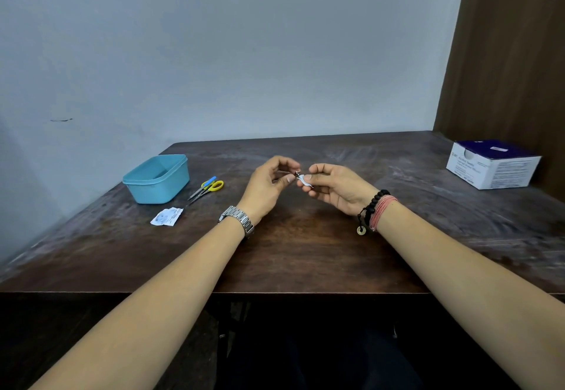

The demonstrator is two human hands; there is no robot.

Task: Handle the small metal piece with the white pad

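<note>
Both hands up over the middle of the table (305, 252), held above the wood and not resting on it. Left hand (266, 189): fingers curled, thumb and forefinger pinching the dark end of a small metal piece (301, 179). Right hand (334, 188): fingers curled too, thumb and forefinger pinching the pale end of the same piece. Fingertips of the two hands nearly touch. What the piece is, can't tell, too small.

Using the piece as reference:
- blue tub (156, 179), open top, well to its left, near the table's left edge and back corner.
- two pairs of scissors (206, 188), one blue-handled and one yellow-handled, lying side by side between tub and piece, just right of the tub.
- torn white wrapper (166, 217) left of it and nearer the person, just in front of the tub.
- white and blue carton (492, 165) far right, close to the brown panel at the right edge.

Bare wood from the piece to the near edge, crossed above only by the forearms. Wide bare strip between the right hand and the carton. Back edge meets the wall.
</note>
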